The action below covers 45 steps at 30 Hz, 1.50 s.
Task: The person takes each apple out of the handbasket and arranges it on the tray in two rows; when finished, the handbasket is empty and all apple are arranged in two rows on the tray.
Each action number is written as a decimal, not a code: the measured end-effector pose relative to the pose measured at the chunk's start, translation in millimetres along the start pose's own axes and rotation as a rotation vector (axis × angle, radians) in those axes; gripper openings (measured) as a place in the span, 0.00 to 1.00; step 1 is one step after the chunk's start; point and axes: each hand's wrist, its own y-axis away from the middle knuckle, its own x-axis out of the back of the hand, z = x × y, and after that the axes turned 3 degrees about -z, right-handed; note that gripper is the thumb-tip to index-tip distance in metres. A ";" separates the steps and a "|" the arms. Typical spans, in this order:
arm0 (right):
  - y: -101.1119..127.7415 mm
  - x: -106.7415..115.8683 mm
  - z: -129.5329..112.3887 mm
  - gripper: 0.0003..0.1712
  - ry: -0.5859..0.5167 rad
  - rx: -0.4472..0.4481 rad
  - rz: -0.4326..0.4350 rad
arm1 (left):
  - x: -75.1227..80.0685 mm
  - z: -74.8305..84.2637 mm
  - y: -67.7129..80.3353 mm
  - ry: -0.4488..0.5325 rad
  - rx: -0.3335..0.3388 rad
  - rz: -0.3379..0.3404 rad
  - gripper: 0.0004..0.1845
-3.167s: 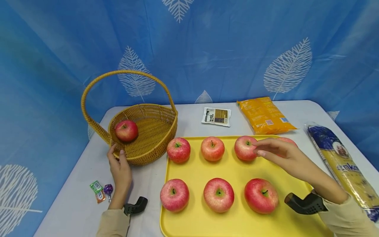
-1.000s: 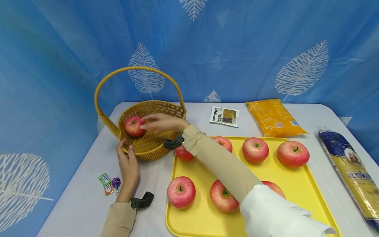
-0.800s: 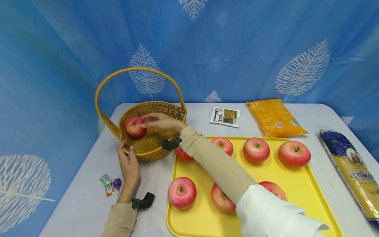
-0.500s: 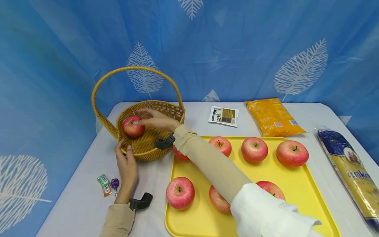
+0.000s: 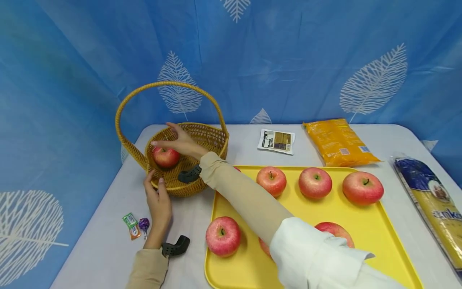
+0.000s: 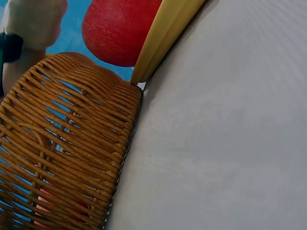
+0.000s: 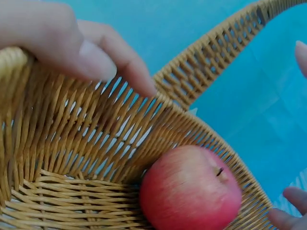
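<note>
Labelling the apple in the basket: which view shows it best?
Right wrist: the apple fills the frame, stem visible, in the basket. Head shows it small, under the right hand. Left wrist shows only red slivers through the weave.

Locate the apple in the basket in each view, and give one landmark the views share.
Head: apple left of centre, in the basket.
Left wrist: only red glimpses through the weave, bottom left.
Right wrist: apple bottom centre, on the basket floor.
Shared landmark: the basket.

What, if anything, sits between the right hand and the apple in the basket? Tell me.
Nothing visible does. The right hand hovers open just above the apple inside the basket, with only air between them. The basket's handle arches well overhead. The left hand rests on the near rim, aside.
</note>
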 end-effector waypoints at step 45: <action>-4.7 -5.7 33.7 0.49 0.309 -0.027 -0.119 | -0.7 -26.2 -7.4 -0.034 -0.020 0.001 0.22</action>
